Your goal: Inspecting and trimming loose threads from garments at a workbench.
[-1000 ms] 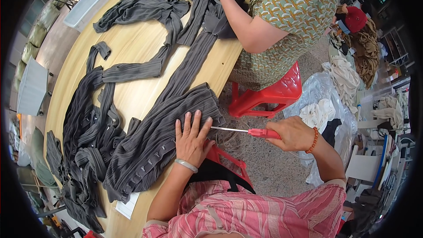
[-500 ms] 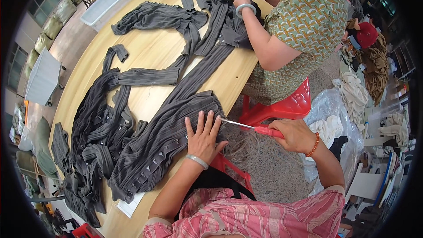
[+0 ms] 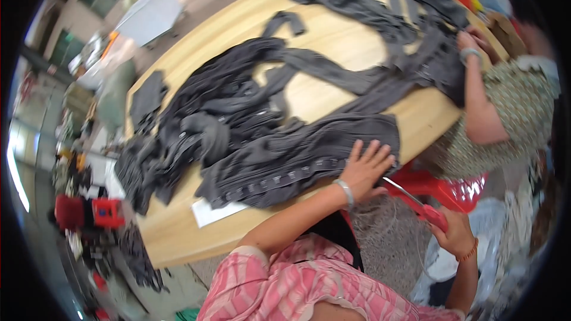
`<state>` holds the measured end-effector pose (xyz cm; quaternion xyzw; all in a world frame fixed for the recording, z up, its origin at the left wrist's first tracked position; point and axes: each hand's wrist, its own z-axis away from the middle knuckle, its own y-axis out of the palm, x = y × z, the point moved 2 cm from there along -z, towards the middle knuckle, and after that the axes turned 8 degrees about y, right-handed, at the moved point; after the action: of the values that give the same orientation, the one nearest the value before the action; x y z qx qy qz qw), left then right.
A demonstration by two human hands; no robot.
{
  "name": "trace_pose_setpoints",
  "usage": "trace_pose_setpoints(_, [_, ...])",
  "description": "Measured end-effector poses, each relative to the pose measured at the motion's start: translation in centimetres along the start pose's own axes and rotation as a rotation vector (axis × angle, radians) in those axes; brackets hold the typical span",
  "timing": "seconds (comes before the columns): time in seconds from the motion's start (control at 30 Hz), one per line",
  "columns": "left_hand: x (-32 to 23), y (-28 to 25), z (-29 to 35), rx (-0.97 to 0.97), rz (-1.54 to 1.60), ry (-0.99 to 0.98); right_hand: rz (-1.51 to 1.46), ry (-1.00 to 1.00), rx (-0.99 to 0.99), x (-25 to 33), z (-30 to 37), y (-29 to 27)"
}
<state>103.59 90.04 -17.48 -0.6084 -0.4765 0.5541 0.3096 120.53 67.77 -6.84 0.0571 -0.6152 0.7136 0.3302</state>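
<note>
My left hand [image 3: 367, 166] lies with spread fingers on the end of a dark grey ribbed garment [image 3: 297, 157] by the table's near edge. A band with a row of small metallic fastenings runs along the garment's near side. My right hand [image 3: 455, 233] is closed around red-handled scissors [image 3: 431, 215], seen edge-on and blurred. Their slim metal blades point up and left, with the tip just beside my left hand at the garment's edge. Whether the tip touches the cloth I cannot tell.
More dark grey garments [image 3: 220, 98] are heaped across the wooden table [image 3: 172, 244]. White paper [image 3: 217, 213] lies under the near cloth. A co-worker [image 3: 496, 122] handles cloth at the far right. A red stool [image 3: 458, 187] stands beside the table, near a clear plastic bag [image 3: 491, 226].
The view has turned, so the table and garments appear shifted right. My left hand stays on the garment's end; the scissors' tip has dropped slightly lower beside it.
</note>
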Motion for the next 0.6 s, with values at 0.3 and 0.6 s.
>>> trace_pose_setpoints(0.3, [1.8,-11.7,19.0,0.031,-0.321,-0.739,-0.141,-0.166,-0.035,2.2,-2.8,4.8])
trace_pose_setpoints(0.6, [-0.4,-12.8,22.6,-0.527,-0.037,-0.421,0.117,-0.231,0.61,9.2,-4.9,8.8])
